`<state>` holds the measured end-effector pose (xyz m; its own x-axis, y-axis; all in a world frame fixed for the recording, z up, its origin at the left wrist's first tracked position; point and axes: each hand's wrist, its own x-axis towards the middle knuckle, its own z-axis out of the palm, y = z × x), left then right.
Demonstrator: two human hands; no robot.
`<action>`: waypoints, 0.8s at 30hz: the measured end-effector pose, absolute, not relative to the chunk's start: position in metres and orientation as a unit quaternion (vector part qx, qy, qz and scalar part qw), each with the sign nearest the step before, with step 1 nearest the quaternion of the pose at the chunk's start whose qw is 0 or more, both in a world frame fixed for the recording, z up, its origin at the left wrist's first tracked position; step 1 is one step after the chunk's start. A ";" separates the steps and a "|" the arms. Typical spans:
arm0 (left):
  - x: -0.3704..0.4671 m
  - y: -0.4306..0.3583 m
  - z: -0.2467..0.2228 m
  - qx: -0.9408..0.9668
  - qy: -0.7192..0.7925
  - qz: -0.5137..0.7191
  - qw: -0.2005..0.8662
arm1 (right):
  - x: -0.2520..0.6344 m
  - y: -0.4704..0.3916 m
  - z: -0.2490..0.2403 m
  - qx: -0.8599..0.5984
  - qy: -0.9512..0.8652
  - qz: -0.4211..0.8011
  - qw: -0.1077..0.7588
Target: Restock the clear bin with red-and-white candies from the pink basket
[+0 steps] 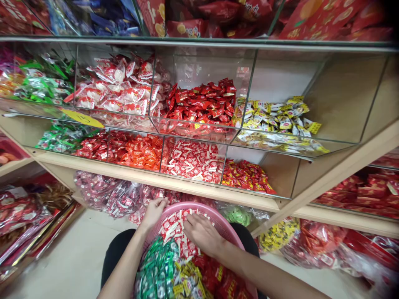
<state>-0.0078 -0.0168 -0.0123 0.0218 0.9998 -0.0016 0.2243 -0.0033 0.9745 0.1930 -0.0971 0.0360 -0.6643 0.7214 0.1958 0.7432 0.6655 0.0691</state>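
Observation:
A pink plastic basket (229, 222) rests between my knees, filled with wrapped candies sorted by kind. My left hand (155, 214) is closed at the basket's far left rim, fingers curled. On the red-and-white candies (173, 227) at the far side of the basket lies my right hand (201, 232), palm down; its fingertips are partly hidden among them. Green-wrapped candies (157, 265) fill the left of the basket. Yellow-and-white candies (188, 280) are at the near middle, and dark red candies (222, 280) lie under my right forearm.
Ahead stands a shelf (187, 182) with clear-walled compartments. One lower compartment holds similar red-and-white candies (195, 160); above are red candies (204, 101) and yellow-and-white candies (277, 118). A yellow price tag (82, 118) hangs at left. Bagged candies (121, 197) lie beneath the shelf.

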 end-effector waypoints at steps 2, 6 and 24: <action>-0.008 -0.017 -0.011 0.566 0.549 0.434 0.435 | 0.192 -0.089 0.062 -0.400 -0.907 -0.080 0.105; -0.008 -0.017 -0.011 0.578 0.550 0.428 0.424 | 0.191 -0.065 0.121 -0.404 -0.890 -0.083 0.194; -0.009 -0.017 -0.009 0.550 0.553 0.433 0.451 | 0.206 0.046 0.129 -0.688 -0.723 0.031 0.054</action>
